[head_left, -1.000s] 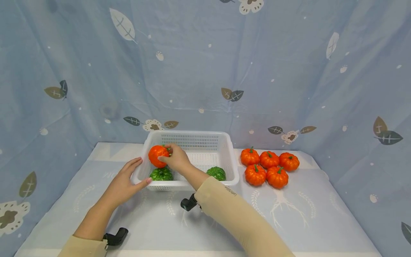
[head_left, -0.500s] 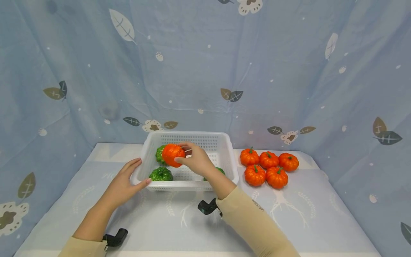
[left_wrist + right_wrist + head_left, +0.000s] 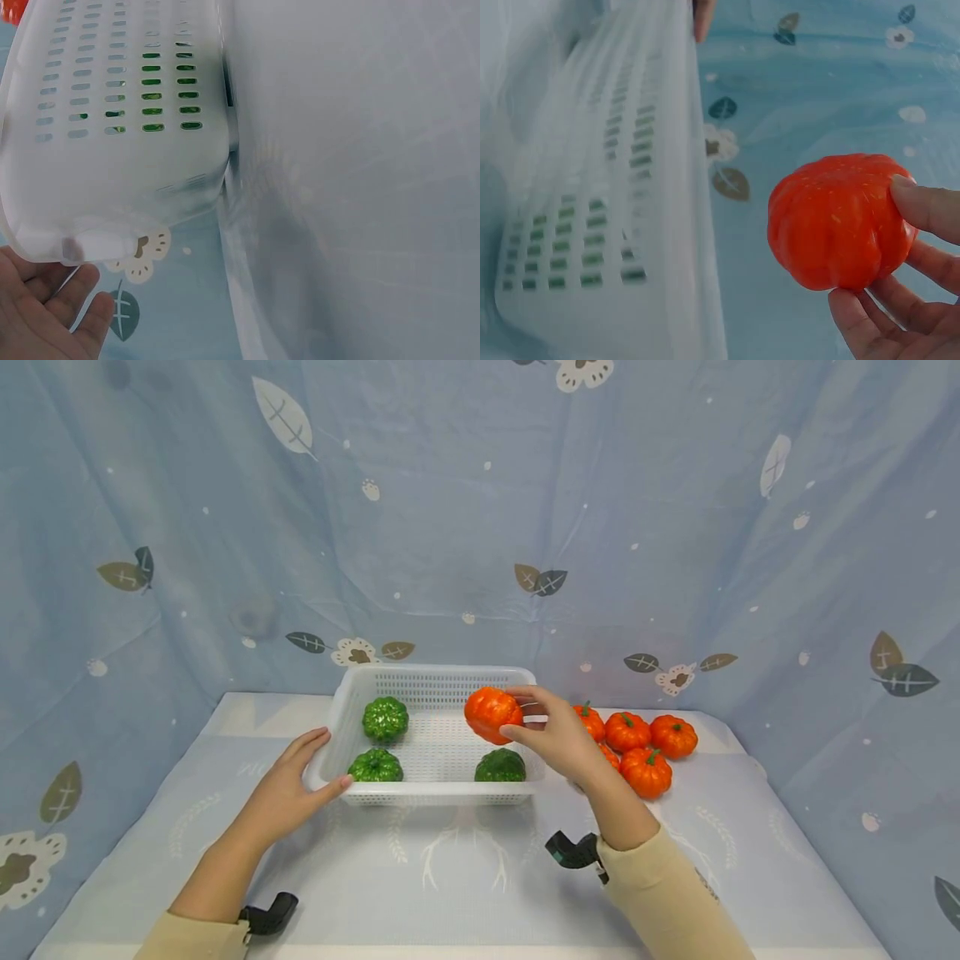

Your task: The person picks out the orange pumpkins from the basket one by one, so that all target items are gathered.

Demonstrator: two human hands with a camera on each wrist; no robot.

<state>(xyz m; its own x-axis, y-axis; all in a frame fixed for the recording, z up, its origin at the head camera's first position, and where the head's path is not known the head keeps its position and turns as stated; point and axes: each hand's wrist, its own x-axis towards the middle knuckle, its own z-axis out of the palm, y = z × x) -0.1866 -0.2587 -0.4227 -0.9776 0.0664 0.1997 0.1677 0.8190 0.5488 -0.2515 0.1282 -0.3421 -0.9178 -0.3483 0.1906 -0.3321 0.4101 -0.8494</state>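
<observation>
My right hand (image 3: 558,735) holds an orange mini pumpkin (image 3: 489,714) between thumb and fingers, over the right part of a white plastic basket (image 3: 442,789). In the right wrist view the pumpkin (image 3: 840,221) hangs beside the basket wall (image 3: 671,300), thumb on one side, fingertips beneath. Straight fingers of my left hand (image 3: 288,789) touch the basket's left side, its thumb at the front rim. Inside the basket lie a green pumpkin (image 3: 386,719) at the back left, another green pumpkin (image 3: 376,766) at the front left and a third green pumpkin (image 3: 500,766) at the front right.
To the basket's right, several orange pumpkins (image 3: 647,773) sit grouped on the cloth-covered table (image 3: 420,893); my right hand partly hides some. A blue patterned curtain (image 3: 450,510) hangs close behind the basket. Black wrist cameras (image 3: 573,850) project from both wrists.
My right hand has carried the orange pumpkin from the basket's left side to its right, uncovering the back-left green pumpkin. My left hand has stayed at the basket's left side.
</observation>
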